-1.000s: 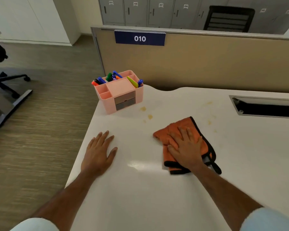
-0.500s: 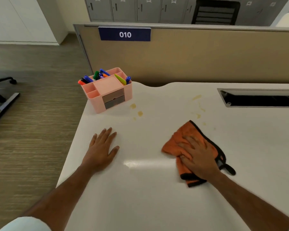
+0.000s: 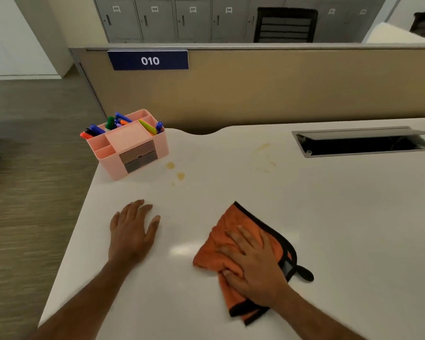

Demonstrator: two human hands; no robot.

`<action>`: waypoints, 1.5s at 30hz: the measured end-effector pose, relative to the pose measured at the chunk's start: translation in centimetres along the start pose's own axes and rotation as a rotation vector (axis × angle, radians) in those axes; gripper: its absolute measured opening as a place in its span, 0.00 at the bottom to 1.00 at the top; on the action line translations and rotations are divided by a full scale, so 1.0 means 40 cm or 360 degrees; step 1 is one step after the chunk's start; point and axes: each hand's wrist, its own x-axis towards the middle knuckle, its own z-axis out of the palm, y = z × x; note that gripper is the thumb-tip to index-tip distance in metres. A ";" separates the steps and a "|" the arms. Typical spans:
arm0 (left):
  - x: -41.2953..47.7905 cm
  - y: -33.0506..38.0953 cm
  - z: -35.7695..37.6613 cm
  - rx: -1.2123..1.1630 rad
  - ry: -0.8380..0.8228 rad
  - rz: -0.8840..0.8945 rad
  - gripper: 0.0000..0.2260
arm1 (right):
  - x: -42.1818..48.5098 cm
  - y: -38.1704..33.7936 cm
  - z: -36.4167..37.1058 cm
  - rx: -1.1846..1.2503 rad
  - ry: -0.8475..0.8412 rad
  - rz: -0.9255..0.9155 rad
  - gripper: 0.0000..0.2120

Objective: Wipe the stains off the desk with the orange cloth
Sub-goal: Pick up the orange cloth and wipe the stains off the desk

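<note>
Bare bench [image 3: 231, 192] lies open between the hands and the stains [image 3: 180, 175]; pink organizer [image 3: 130, 146] bounds the far-left corner.

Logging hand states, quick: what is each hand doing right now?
Left hand: open, flat on the desk, holding nothing.
Right hand: open, palm pressing on the orange cloth.

Both hands, left hand [image 3: 133, 231] and right hand [image 3: 253, 263], lie flat.
</note>
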 end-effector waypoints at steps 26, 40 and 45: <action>0.021 0.034 0.045 0.0065 -0.0001 -0.0079 0.31 | 0.074 0.286 -0.080 -0.0141 0.0121 0.0923 0.28; 0.021 0.039 0.035 0.0075 -0.0001 -0.0125 0.30 | 0.060 0.231 -0.048 -0.0187 0.0116 0.0587 0.24; 0.026 0.041 0.032 0.0057 0.0014 -0.0117 0.30 | 0.194 0.352 -0.086 -0.0197 0.0047 0.0956 0.31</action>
